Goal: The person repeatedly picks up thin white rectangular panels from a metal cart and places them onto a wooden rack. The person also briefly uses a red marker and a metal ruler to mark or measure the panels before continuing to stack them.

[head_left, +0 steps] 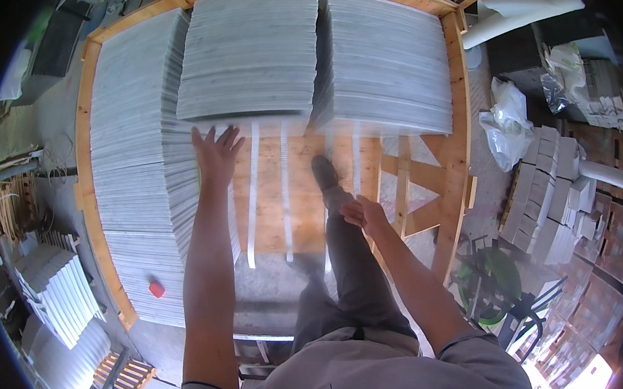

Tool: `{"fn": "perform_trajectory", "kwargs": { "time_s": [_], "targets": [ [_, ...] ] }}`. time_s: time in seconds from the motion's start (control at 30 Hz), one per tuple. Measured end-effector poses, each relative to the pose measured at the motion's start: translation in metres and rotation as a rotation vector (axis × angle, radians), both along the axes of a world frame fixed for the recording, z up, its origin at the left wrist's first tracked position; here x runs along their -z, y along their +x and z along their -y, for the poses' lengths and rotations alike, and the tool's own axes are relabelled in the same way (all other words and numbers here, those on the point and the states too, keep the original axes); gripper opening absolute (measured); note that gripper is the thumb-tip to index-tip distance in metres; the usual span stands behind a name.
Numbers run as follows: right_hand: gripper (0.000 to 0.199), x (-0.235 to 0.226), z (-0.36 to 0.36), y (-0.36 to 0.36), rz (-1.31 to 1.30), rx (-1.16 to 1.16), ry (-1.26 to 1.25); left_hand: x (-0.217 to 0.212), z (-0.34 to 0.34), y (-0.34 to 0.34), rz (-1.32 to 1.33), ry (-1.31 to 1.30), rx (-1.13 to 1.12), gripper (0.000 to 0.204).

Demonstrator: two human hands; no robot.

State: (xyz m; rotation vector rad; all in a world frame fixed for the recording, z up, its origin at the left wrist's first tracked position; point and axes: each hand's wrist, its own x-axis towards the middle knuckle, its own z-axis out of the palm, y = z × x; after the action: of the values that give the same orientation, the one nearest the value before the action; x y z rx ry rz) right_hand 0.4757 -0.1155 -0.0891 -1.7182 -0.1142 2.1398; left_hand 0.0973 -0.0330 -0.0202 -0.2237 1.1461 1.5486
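Spread fingers and an empty palm show on my left hand, at the near edge of the middle stack of grey slabs. Whether the fingertips touch that stack, I cannot tell. My right hand hangs over my right leg with its fingers loosely bent and apart, nothing visible in them. A second stack of slabs stands to the right of the middle one. Down the left side runs a long row of slabs, its near part beside my left forearm. A small red object lies on that row.
A wooden crate frame surrounds the stacks. White strips lie across its plywood floor, where my right shoe stands. Outside on the right are a plastic bag, stacked pale blocks and a green round reel-like thing.
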Motion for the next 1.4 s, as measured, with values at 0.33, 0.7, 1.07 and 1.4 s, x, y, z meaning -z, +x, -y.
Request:
{"fn": "perform_trajectory", "kwargs": {
  "time_s": [0.33, 0.7, 1.07, 1.4],
  "targets": [
    [0.032, -0.054, 0.061, 0.033, 0.048, -0.016, 0.011, -0.002, -0.001, 0.012, -0.247, -0.139, 0.135, 0.090],
    [0.028, -0.049, 0.021, -0.007, 0.301, -0.389, 0.600, 0.014, -0.025, -0.041, -0.656, -0.454, 0.036, 0.064],
    [0.022, -0.009, -0.087, -0.112, 0.682, -0.683, 1.293, 0.037, -0.025, -0.083, -0.807, -0.288, 0.183, 0.058],
    [0.027, -0.050, -0.034, -0.061, 0.446, -0.724, 0.990, 0.017, -0.024, -0.086, -0.847, -0.485, 0.351, 0.057]
  ]
}}
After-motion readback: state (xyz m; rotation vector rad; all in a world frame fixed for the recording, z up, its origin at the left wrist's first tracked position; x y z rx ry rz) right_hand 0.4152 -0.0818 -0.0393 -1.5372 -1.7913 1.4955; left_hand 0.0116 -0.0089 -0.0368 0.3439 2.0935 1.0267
